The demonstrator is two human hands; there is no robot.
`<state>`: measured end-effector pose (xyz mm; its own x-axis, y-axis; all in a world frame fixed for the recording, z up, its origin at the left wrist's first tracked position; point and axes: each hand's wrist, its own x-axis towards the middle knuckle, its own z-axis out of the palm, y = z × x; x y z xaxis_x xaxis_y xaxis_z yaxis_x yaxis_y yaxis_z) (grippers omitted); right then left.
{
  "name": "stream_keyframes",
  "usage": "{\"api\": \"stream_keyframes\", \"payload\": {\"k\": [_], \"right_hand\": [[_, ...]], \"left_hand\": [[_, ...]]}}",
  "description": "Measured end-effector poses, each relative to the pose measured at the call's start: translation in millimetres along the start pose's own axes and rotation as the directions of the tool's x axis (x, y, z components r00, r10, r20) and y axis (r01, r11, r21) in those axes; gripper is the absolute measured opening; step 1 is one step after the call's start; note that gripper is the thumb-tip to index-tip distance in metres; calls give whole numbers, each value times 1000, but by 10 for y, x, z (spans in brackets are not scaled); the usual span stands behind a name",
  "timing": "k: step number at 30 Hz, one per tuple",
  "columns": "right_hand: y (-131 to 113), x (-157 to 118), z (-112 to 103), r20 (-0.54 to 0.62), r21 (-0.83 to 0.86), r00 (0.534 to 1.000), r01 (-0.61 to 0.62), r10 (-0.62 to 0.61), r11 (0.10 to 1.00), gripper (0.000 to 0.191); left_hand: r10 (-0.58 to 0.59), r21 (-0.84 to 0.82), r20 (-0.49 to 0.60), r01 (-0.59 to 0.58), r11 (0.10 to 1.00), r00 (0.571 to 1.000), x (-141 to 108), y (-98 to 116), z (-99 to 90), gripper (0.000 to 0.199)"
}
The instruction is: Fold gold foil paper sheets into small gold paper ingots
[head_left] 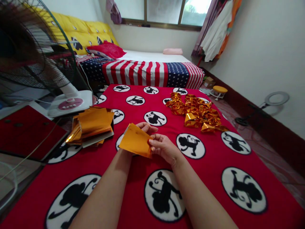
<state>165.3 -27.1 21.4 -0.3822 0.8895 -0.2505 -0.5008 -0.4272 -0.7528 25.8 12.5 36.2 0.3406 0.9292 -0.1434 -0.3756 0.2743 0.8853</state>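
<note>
Golden sheet (135, 140) pinched in right grip (164, 148); left grip (146, 127) behind, closure I cannot tell.

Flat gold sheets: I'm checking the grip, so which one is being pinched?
The gold sheet over the left hand, its edge pinched by the right hand; the pile lies beside the fan base, untouched.

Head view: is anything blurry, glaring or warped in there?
In the head view, the dark middle of the white-based electric fan is smeared; the rightmost window pane is washed out; small glints dot the folded shiny orange-gold foil pieces; the red monkey-print blanket looks stretched towards the near edge; the flat orange-gold sheet in the hands shows little glare.
</note>
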Motion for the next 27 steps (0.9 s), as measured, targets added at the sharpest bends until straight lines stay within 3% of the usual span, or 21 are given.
{"api": "stream_keyframes", "payload": {"k": [3,9,14,18,21,25,27], "right_hand": [[-7,11,-12,3,105,1000,22,-22,994,33],[78,67,5,-9,270,999,39,-38,962,34],[93,62,-2,5,57,999,43,-43,997,38],[-26,55,-57,-143,-125,985,78,-96,989,46],[-147,57,-137,-246,-139,951,154,-184,978,46],[-258,14,-229,-220,-122,956,171,-194,978,56],[-263,-12,-251,-227,-179,949,180,-219,967,50]], "left_hand": [[36,-22,13,-35,999,999,-18,25,41,38],[8,82,196,-25,996,981,-31,-23,71,38],[-12,123,136,-5,992,991,-48,-36,95,44],[152,207,36,-156,966,988,2,-1,20,42],[198,337,-10,-183,924,980,35,30,-60,40],[215,493,18,-195,848,977,41,44,-127,36],[219,579,60,-212,787,974,46,33,-146,34]]}}
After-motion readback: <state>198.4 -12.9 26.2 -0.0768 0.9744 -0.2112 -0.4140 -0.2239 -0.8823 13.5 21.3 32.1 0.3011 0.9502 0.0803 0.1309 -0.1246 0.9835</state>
